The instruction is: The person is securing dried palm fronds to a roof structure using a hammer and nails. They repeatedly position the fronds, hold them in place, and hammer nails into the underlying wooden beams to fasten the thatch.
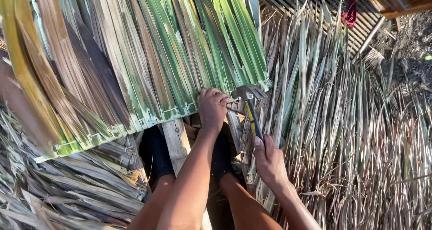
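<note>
A person's right hand point(269, 160) is gripping a claw hammer point(250, 108) by its yellow-and-black handle, its head resting against the lower edge of a green palm-leaf thatch panel point(180, 54). The left hand point(212, 107) is pressing closed fingers on that edge, just left of the hammerhead, above a wooden beam point(176, 140).

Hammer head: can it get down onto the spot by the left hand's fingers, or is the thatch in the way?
Probably yes. The hammer in the right hand hangs just beside the left hand, with no leaves between; the green leaf panel ends above it.
</note>
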